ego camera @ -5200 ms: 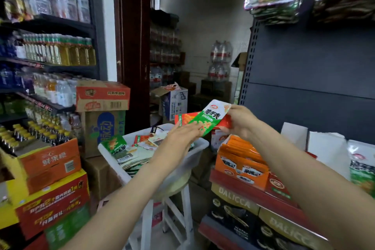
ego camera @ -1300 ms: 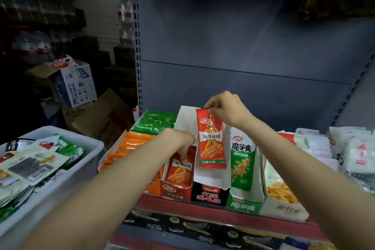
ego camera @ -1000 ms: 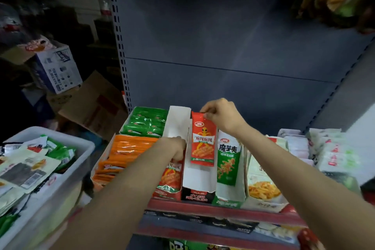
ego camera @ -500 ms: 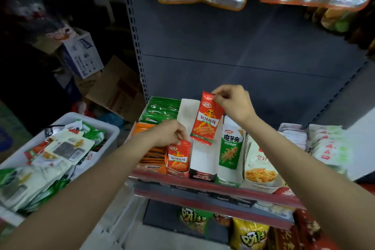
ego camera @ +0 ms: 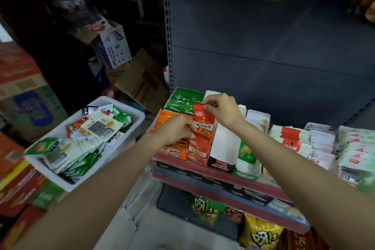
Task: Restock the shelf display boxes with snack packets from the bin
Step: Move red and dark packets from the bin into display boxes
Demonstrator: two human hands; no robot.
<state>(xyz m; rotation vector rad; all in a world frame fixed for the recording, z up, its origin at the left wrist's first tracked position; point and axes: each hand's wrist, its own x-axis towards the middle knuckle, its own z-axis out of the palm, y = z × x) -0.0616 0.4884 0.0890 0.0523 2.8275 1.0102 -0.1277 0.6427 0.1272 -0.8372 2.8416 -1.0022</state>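
Right hand (ego camera: pixel 223 110): pinching top edge of red snack packet (ego camera: pixel 204 122), held upright above the red display box (ego camera: pixel 197 151) at front edge of shelf (ego camera: pixel 223 175).
Left hand (ego camera: pixel 178 130): fingers curled at the packets standing in that red box, just below and touching the held packet; whether gripping one or only pressing them back cannot be told.
Red display box: red packets of the same print, standing upright.
Orange display box (ego camera: pixel 172 148), immediately left of red box at shelf's left end: orange packets stacked flat, partly hidden by left hand.
Green display box (ego camera: pixel 185 99), behind the orange one against back panel: green packets in rows.
White-flapped box (ego camera: pixel 224 148), immediately right of red box: contents hidden behind raised flap.
Green-and-white box (ego camera: pixel 248 154), next right: contents unclear.
Further right along shelf: white and red packets (ego camera: pixel 290 140), stacked.
White bin (ego camera: pixel 129 138), left of shelf and apart from it: heaped mixed packets, white, green and red, some barcode side up.
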